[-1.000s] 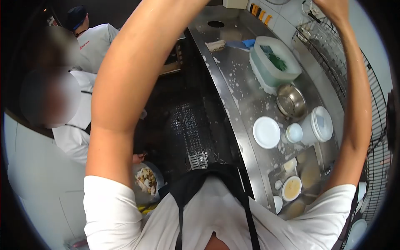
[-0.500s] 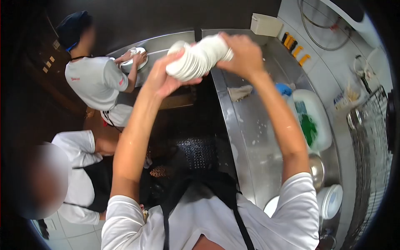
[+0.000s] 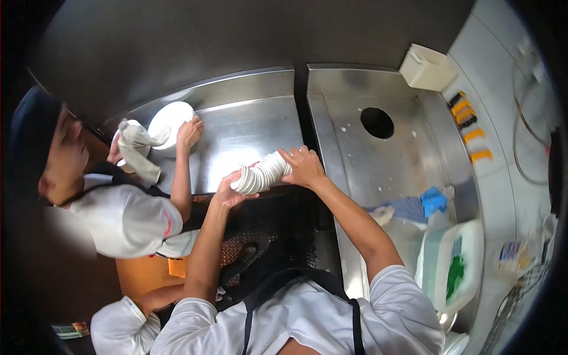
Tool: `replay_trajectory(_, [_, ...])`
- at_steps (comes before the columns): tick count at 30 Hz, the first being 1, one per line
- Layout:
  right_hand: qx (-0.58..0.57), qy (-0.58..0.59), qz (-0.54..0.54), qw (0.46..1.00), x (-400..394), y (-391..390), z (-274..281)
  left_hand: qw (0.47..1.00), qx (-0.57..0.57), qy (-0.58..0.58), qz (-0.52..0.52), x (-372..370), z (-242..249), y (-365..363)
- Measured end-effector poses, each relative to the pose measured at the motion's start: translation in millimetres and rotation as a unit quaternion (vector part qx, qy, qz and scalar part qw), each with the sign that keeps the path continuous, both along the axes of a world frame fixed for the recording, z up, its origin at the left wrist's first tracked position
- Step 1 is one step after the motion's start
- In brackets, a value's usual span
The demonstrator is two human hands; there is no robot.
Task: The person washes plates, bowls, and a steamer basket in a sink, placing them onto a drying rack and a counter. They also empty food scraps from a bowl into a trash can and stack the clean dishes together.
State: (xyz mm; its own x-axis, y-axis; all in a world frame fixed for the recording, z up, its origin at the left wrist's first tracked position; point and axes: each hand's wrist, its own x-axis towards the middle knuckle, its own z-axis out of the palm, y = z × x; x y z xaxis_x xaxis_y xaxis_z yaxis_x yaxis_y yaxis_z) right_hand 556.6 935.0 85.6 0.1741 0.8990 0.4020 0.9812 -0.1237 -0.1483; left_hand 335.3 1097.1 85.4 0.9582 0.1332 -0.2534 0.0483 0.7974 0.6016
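A long stack of small white dishes point(image 3: 263, 174) lies on its side between my two hands. My left hand point(image 3: 228, 193) grips the lower left end, fingers underneath and thumb over the rims. At the upper right end, my right hand point(image 3: 305, 168) is wrapped over the dishes. The stack is held in the air near the front edge of the steel counter point(image 3: 248, 127) and close to the gap between the counters.
On my left a co-worker point(image 3: 127, 216) wipes with a cloth point(image 3: 135, 144) beside white plates point(image 3: 171, 121). Another person's sleeve point(image 3: 121, 325) is at lower left. The steel counter on the right point(image 3: 340, 171) has a round hole point(image 3: 377, 123), a white tub point(image 3: 470, 284), and blue cloths point(image 3: 435, 201).
My hands and the stack of dishes have come lower and turned left, toward the left counter. My view has shifted too, and the co-worker at the plates appears nearer.
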Motion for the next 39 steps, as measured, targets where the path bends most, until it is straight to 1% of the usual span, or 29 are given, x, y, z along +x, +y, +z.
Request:
replay_trajectory(2, [-0.041,0.000,0.009,0.999,29.2,55.3,-9.0,0.999,-0.046,0.017,0.009,25.1,-21.1,54.4])
replay_trajectory(3, [-0.122,0.039,0.013,0.992,45.8,83.7,-13.1,0.997,-0.071,0.026,0.016,36.6,-34.7,79.9])
replay_trajectory(4, [-0.118,0.048,0.030,0.991,63.5,110.1,-18.3,0.992,-0.121,0.024,0.017,49.7,-55.9,108.1])
replay_trajectory(6, [-0.102,0.072,0.061,0.990,92.3,158.5,-29.5,0.985,-0.168,-0.003,0.049,72.6,-56.9,147.6])
replay_trajectory(7, [-0.107,0.073,0.064,0.989,103.8,180.6,-28.2,0.983,-0.169,0.001,0.070,84.5,-61.7,171.0])
replay_trajectory(9, [-0.159,0.081,0.054,0.982,121.7,220.9,-23.6,0.980,-0.162,0.010,0.112,104.7,-62.5,207.9])
replay_trajectory(10, [-0.176,0.080,0.053,0.980,129.4,237.3,-24.8,0.980,-0.125,0.044,0.151,115.0,-66.1,221.7])
replay_trajectory(12, [-0.153,0.096,0.043,0.983,136.6,262.4,-31.0,0.971,-0.168,0.064,0.159,124.8,-85.6,254.8])
replay_trajectory(13, [-0.140,0.104,0.037,0.984,139.7,273.3,-35.4,0.971,-0.139,0.112,0.158,128.5,-84.7,262.2])
replay_trajectory(15, [-0.053,0.107,0.025,0.993,141.7,286.1,-45.5,0.963,-0.079,0.208,0.154,133.8,-83.0,273.5])
replay_trajectory(16, [-0.010,0.110,0.018,0.994,140.5,289.5,-51.0,0.950,-0.046,0.253,0.176,135.0,-90.5,280.5])
replay_trajectory(18, [0.002,0.119,0.007,0.993,137.8,296.2,-55.9,0.915,0.018,0.341,0.215,141.4,-118.6,296.3])
replay_trajectory(20, [0.014,0.121,-0.006,0.992,135.7,301.1,-68.8,0.907,0.008,0.339,0.249,154.5,-130.0,304.8])
replay_trajectory(23, [0.083,0.092,0.007,0.992,130.4,299.8,-75.1,0.892,0.005,0.335,0.303,162.5,-135.9,305.3])
replay_trajectory(26, [0.104,0.115,-0.030,0.987,122.8,293.1,-73.5,0.884,0.025,0.349,0.310,154.3,-131.6,295.7])
replay_trajectory(29, [0.092,0.163,-0.075,0.980,116.0,286.1,-71.5,0.875,0.033,0.359,0.322,146.9,-128.3,285.7])
replay_trajectory(33, [0.135,0.202,-0.079,0.967,118.1,280.1,-70.1,0.861,0.061,0.357,0.357,142.7,-121.3,272.5])
replay_trajectory(35, [0.155,0.234,-0.083,0.956,121.8,277.2,-72.4,0.839,0.113,0.381,0.372,139.1,-106.7,259.8])
replay_trajectory(36, [0.165,0.251,-0.085,0.950,123.4,275.8,-75.0,0.826,0.139,0.394,0.378,136.6,-102.4,255.2])
replay_trajectory(37, [0.150,0.276,-0.090,0.945,124.6,273.5,-77.5,0.800,0.170,0.409,0.406,133.8,-108.2,254.2])
replay_trajectory(38, [0.147,0.275,-0.091,0.946,124.8,271.9,-78.8,0.597,0.513,0.455,0.416,134.8,-83.5,234.5])
replay_trajectory(39, [0.142,0.274,-0.093,0.947,126.1,266.7,-80.6,0.545,0.573,0.416,0.448,142.1,-70.2,228.9])
